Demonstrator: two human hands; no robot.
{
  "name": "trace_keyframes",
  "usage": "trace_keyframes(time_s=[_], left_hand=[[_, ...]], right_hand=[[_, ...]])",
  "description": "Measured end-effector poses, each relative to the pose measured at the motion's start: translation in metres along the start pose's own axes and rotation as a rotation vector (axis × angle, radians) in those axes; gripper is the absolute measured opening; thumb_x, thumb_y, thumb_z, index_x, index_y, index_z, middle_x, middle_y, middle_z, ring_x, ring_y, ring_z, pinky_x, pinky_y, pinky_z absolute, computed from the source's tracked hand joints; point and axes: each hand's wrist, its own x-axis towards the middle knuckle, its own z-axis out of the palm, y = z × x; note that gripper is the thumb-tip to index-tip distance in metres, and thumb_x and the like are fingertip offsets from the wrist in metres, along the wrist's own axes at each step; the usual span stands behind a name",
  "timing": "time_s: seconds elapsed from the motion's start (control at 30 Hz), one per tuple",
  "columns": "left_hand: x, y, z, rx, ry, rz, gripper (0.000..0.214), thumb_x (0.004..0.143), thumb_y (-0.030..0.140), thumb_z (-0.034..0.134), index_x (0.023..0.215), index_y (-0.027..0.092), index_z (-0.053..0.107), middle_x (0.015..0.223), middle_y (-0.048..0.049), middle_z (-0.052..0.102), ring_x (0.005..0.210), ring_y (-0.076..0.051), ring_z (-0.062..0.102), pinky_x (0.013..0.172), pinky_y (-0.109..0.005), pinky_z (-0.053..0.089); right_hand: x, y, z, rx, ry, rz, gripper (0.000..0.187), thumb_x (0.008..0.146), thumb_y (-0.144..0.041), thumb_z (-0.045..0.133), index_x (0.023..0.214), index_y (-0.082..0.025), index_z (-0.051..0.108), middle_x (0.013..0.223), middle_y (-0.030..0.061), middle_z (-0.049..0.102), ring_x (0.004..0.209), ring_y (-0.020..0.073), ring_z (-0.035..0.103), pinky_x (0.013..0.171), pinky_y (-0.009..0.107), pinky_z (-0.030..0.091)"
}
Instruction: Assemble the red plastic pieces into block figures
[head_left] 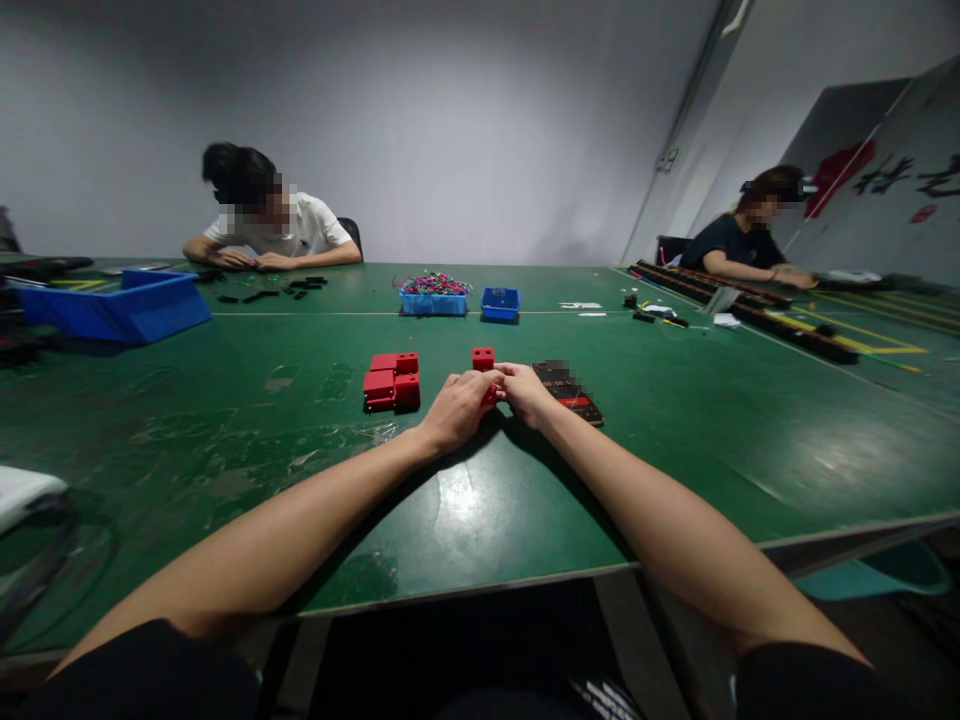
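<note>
Near the middle of the green table my left hand is closed round a small red block, mostly covered by the fingers. My right hand meets it from the other side, its fingertips pinched at the same block. Just beyond the fingers stands another red block with two dark holes in its face; whether it touches the held one I cannot tell. To the left of my hands, several red blocks sit close together in a group. A dark phone with a lit screen lies right beside my right hand.
Farther back are a light blue tray heaped with coloured wires and a small blue bin. A large blue bin stands at left. Two people work across the table, one near black pieces, one beside long dark strips.
</note>
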Motion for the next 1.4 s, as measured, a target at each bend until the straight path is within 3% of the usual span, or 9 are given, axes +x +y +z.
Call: trace_keyframes(time_s=[0.1, 0.2, 0.33, 0.47, 0.5, 0.67, 0.87, 1.0, 1.4], left_hand=[[-0.002, 0.002, -0.001, -0.023, 0.018, 0.034, 0.040, 0.086, 0.019, 0.053, 0.126, 0.019, 0.049, 0.121, -0.0115, 0.062, 0.114, -0.025, 0.056, 0.093, -0.039, 0.042], [-0.003, 0.007, -0.005, -0.090, 0.105, 0.015, 0.054, 0.082, 0.030, 0.060, 0.131, 0.016, 0.043, 0.125, -0.0143, 0.057, 0.116, -0.027, 0.053, 0.095, -0.041, 0.042], [-0.001, 0.006, -0.004, -0.214, 0.227, -0.251, 0.051, 0.087, 0.040, 0.051, 0.129, 0.012, 0.043, 0.124, -0.0168, 0.054, 0.116, -0.027, 0.053, 0.099, -0.043, 0.041], [0.005, -0.007, 0.003, -0.339, 0.151, -0.597, 0.048, 0.094, 0.042, 0.038, 0.126, 0.008, 0.048, 0.120, -0.0196, 0.060, 0.114, -0.027, 0.057, 0.101, -0.043, 0.041], [0.006, -0.010, 0.004, -0.372, 0.142, -0.615, 0.046, 0.094, 0.041, 0.037, 0.125, 0.009, 0.050, 0.121, -0.0186, 0.061, 0.113, -0.026, 0.058, 0.100, -0.041, 0.042], [0.009, -0.022, 0.005, -0.471, 0.003, -0.551, 0.034, 0.091, 0.034, 0.042, 0.102, 0.013, 0.067, 0.104, -0.0121, 0.071, 0.098, -0.024, 0.064, 0.091, -0.035, 0.047], [0.010, -0.032, 0.006, -0.618, -0.053, -0.464, 0.044, 0.089, 0.044, 0.044, 0.094, 0.010, 0.071, 0.083, -0.0077, 0.072, 0.080, -0.022, 0.064, 0.071, -0.028, 0.048], [0.008, -0.033, 0.006, -0.596, -0.047, -0.456, 0.050, 0.088, 0.049, 0.041, 0.088, 0.010, 0.071, 0.071, -0.0053, 0.068, 0.069, -0.019, 0.059, 0.063, -0.026, 0.044], [0.006, -0.029, 0.004, -0.530, -0.027, -0.415, 0.045, 0.092, 0.043, 0.035, 0.087, 0.012, 0.067, 0.083, -0.0088, 0.070, 0.077, -0.021, 0.062, 0.073, -0.030, 0.048]], right_hand=[[-0.001, 0.001, -0.001, 0.008, -0.003, -0.019, 0.015, 0.067, 0.001, 0.061, 0.074, -0.011, 0.066, 0.057, -0.0018, 0.064, 0.043, 0.0052, 0.050, 0.045, 0.017, 0.038], [-0.002, 0.001, -0.002, 0.043, 0.022, -0.068, 0.011, 0.067, -0.006, 0.068, 0.075, -0.012, 0.066, 0.059, -0.0022, 0.064, 0.047, 0.0063, 0.053, 0.047, 0.018, 0.041], [-0.003, 0.002, -0.001, 0.056, 0.003, -0.089, 0.008, 0.069, -0.010, 0.070, 0.076, -0.012, 0.066, 0.063, -0.0012, 0.066, 0.048, 0.0065, 0.053, 0.049, 0.019, 0.042], [-0.005, 0.002, 0.001, 0.038, -0.052, -0.099, 0.010, 0.070, -0.014, 0.072, 0.078, -0.012, 0.068, 0.070, 0.0015, 0.069, 0.054, 0.0087, 0.058, 0.055, 0.022, 0.045], [-0.006, 0.003, 0.001, 0.035, -0.081, -0.102, 0.013, 0.068, -0.016, 0.075, 0.079, -0.012, 0.068, 0.071, 0.0019, 0.070, 0.056, 0.0095, 0.059, 0.057, 0.023, 0.046], [-0.007, 0.006, 0.001, 0.041, -0.171, -0.110, 0.026, 0.061, -0.026, 0.082, 0.080, -0.012, 0.070, 0.073, 0.0027, 0.071, 0.061, 0.0114, 0.061, 0.062, 0.024, 0.047], [-0.006, 0.005, 0.001, 0.041, -0.168, -0.092, 0.024, 0.062, -0.028, 0.082, 0.077, -0.013, 0.070, 0.068, 0.0017, 0.070, 0.058, 0.0107, 0.060, 0.061, 0.023, 0.046], [-0.008, 0.003, 0.002, 0.030, -0.156, -0.088, 0.021, 0.065, -0.026, 0.080, 0.077, -0.013, 0.071, 0.069, 0.0023, 0.071, 0.058, 0.0109, 0.061, 0.061, 0.023, 0.046], [-0.010, -0.001, 0.005, -0.073, -0.104, -0.120, 0.008, 0.072, -0.018, 0.067, 0.078, -0.014, 0.071, 0.068, 0.0007, 0.070, 0.058, 0.0102, 0.060, 0.058, 0.021, 0.046]])
